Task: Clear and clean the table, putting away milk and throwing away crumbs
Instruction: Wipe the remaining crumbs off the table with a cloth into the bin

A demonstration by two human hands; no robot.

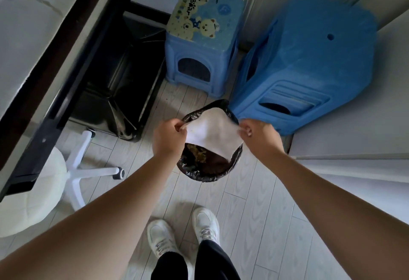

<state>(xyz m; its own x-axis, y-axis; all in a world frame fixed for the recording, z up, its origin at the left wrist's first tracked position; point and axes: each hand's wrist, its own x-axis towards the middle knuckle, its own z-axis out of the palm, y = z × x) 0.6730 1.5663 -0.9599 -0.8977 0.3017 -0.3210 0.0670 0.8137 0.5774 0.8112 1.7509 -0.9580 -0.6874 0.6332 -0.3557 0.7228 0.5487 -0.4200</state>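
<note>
A white cloth [212,134] is stretched flat over a small bin lined with a black bag [208,174] on the floor. My left hand [169,138] pinches the cloth's left edge and my right hand [257,133] pinches its right edge. Yellowish-brown crumbs [198,152] lie inside the bin, just below the cloth's near edge. A few specks cling to the cloth near my left hand. The milk is not in view.
Two blue plastic stools stand behind the bin: a small one with bear pictures [203,36] and a larger one [309,58]. The dark-edged table [44,58] runs along the left, with a white swivel stool [33,191] beneath. My white shoes [183,231] stand on pale floorboards.
</note>
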